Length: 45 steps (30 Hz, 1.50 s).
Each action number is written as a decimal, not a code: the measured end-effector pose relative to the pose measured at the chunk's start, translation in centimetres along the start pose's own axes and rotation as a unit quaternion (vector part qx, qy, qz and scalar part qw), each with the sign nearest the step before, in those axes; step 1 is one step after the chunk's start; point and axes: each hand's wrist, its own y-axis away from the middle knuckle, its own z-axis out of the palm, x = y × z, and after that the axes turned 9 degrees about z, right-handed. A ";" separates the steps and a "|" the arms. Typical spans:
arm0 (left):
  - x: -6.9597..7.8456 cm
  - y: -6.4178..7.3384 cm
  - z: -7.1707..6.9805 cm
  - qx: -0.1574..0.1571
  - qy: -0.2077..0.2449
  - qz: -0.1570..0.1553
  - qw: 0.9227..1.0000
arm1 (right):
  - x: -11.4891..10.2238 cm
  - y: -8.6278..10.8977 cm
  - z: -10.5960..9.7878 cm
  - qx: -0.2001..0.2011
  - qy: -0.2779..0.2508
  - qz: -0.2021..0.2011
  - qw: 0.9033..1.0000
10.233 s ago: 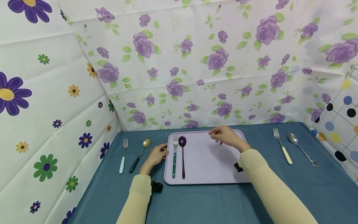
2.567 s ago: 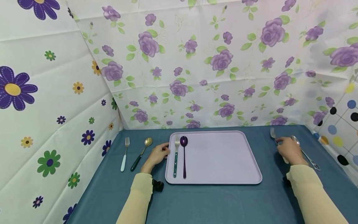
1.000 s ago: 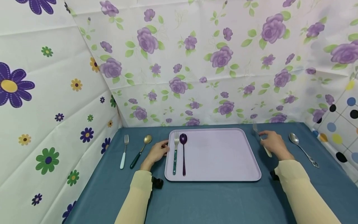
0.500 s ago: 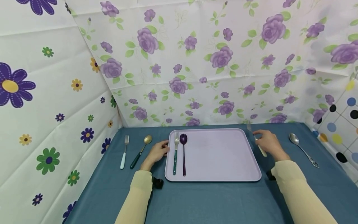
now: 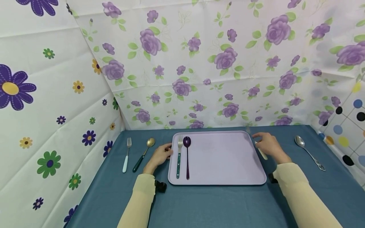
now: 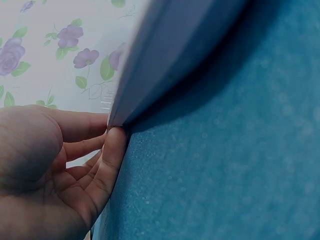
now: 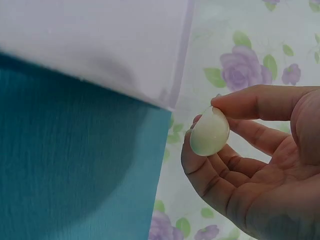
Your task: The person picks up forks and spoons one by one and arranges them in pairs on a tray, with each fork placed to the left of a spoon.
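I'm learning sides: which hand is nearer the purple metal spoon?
Left. The left hand pinches the left edge of the lilac rectangular tray, left of the spoon; the right hand holds the cream-handled metal fork by the tray's right edge, farther off.

Tray (image 5: 220, 160) looks like smooth plastic, mostly matt with a soft sheen. Cream fork (image 7: 210, 132) has a slick, glossy handle, probably plastic, slightly pearly up close; its tines are too blurred to judge. Purple spoon (image 5: 186, 142) looks like polished metal all over, super shiny. Silver spoon (image 5: 309, 154) is bright, glossy metal too. Gold spoon (image 5: 141, 157) has shiny metal up top and a smooth dark handle. Pale fork (image 5: 125, 161) and green fork (image 5: 178, 163): metal tines, plasticky handles. Desk (image 5: 214, 204) is covered in matt cloth, kinda grainy close up. Backdrop (image 5: 202, 68) looks like thin, creased sheeting.
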 end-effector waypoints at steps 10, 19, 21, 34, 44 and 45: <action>0.0 0.1 0.0 0.001 -0.002 0.002 1.000 | -1.1 0.0 0.7 -0.007 -0.003 -0.011 1.000; 0.2 0.1 0.0 0.003 -0.001 0.005 1.000 | -1.6 0.2 0.9 -0.006 -0.004 -0.017 1.000; 0.1 0.0 0.0 0.003 0.001 0.005 1.000 | -1.7 0.2 1.0 -0.005 -0.003 -0.022 1.000; -0.2 -0.1 0.1 0.001 0.002 0.007 1.000 | -3.3 0.1 2.0 -0.010 0.001 -0.046 0.999; 0.0 0.0 0.0 0.002 0.000 0.007 1.000 | -5.1 0.3 3.3 -0.018 -0.003 -0.052 0.998; -0.1 0.0 0.0 0.002 0.000 0.006 1.000 | -5.3 0.3 3.5 -0.018 -0.006 -0.055 0.998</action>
